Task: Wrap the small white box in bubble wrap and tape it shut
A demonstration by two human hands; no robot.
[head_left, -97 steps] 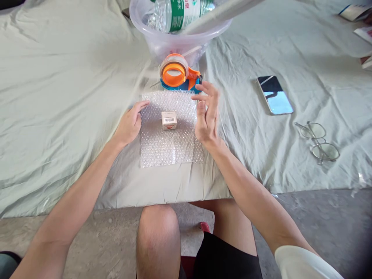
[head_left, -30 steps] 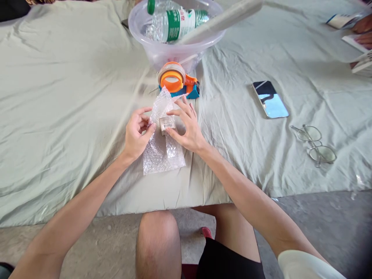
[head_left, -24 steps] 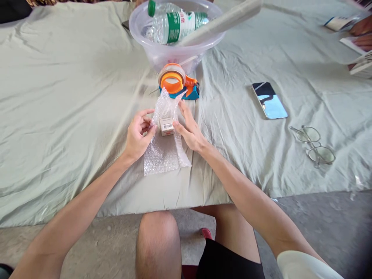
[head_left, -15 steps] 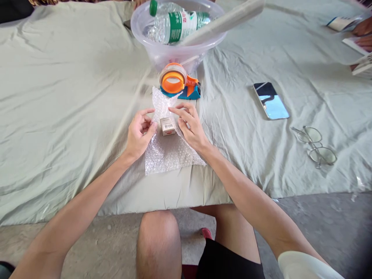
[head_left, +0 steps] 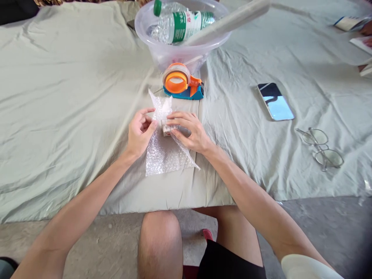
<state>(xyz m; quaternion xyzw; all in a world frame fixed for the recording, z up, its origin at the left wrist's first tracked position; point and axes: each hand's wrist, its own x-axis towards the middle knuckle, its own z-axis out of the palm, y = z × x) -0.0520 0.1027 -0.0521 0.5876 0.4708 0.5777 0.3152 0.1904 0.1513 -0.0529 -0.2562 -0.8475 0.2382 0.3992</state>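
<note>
A sheet of bubble wrap (head_left: 164, 157) lies on the cloth in front of me, its left and right sides raised. On it sits a small printed box (head_left: 166, 129), partly covered by my right fingers. My left hand (head_left: 140, 131) pinches the wrap's left edge between thumb and fingers, just left of the box. My right hand (head_left: 190, 131) reaches over the box from the right, fingers stretched and apart, pressing the right side of the wrap toward it. Behind the wrap stands an orange and blue tape dispenser (head_left: 183, 82) with a roll of clear tape.
A clear plastic basin (head_left: 181, 50) holds a green-labelled bottle (head_left: 186, 26) and a long plastic roll (head_left: 229, 22). To the right lie a phone (head_left: 276, 101) and eyeglasses (head_left: 321, 145). Another person's hand (head_left: 366, 29) shows at the far right. The table's front edge is near my knees.
My right hand has moved left and over the box, folding the right side of the bubble wrap inward. My left hand stays at the left edge. The view has shifted slightly.
</note>
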